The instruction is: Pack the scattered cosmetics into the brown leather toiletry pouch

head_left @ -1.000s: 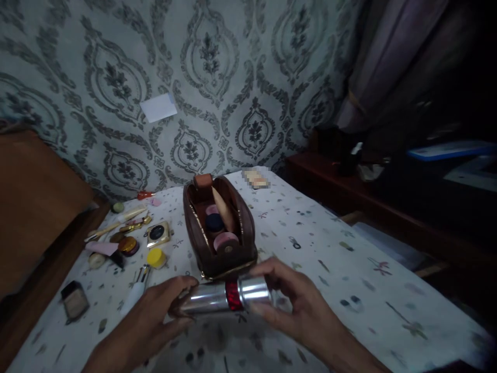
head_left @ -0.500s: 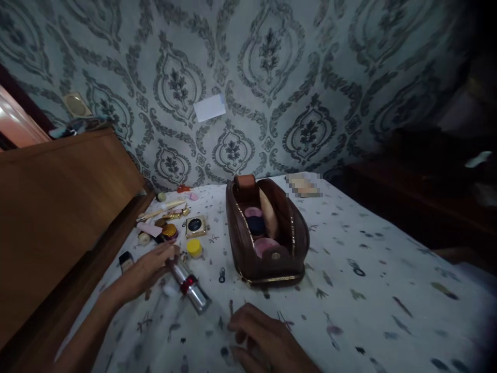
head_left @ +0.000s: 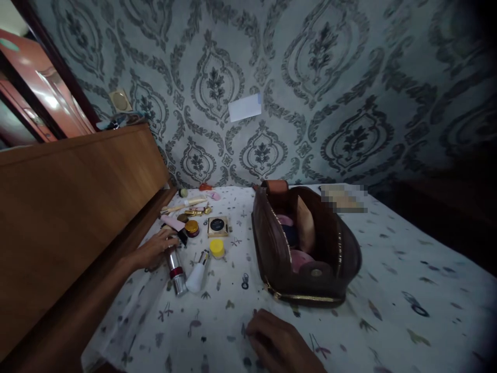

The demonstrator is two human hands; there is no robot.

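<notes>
Cloth (head_left: 217, 324): could ruck under a dragging wrist and shift what lies on it; white, thin-looking, printed with small leaves and sprigs, creased towards the left.
Bag (head_left: 310, 284): gapes wide, so a hard knock might tip out the round pink case (head_left: 301, 260) inside; dark brown, smooth, leather-like, with a brassy zip (head_left: 310, 298) along the front.
Left hand (head_left: 154, 250): fingers clamped on the dark far end of the silver tube (head_left: 173, 258) — a loose release could set it rolling.
Right hand (head_left: 285, 339): half curled, thumb apart from fingers, nothing seen in it; a careless swing might bump the bag.
Silver tube: left part of the cloth, well apart from the bag; shiny, round-sided, red-banded, so it could roll against the white tool (head_left: 196, 278) just beside it.
White tool: might skid if nudged; pale flared handle, slim metallic-looking end.
Gold compact (head_left: 218, 225): flat and square, black disc on top — unlikely to travel.
Yellow pot (head_left: 217, 249): short, round; would roll only if tipped.
</notes>
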